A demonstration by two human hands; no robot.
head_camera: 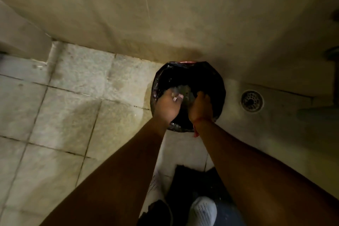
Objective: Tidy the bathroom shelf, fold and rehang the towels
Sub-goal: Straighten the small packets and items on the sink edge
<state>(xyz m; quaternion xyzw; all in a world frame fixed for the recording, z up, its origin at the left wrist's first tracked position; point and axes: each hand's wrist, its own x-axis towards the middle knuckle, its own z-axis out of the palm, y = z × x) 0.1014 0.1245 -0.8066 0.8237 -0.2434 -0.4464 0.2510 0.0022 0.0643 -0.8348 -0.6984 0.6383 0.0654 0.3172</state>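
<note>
both hands reach down into a bin [187, 80] lined with a black bag, which stands on the tiled floor [73, 108] against the wall [165, 14]. the left hand [167, 105] has its fingers [177, 97] curled over a small pale scrap, just inside the bin's left rim — the grip looks closed, though blur hides detail. the right hand [200, 106] pinches the bag's dark plastic. a floor drain [252, 101] sits just right of the bin — no towel or shelf is in view.
</note>
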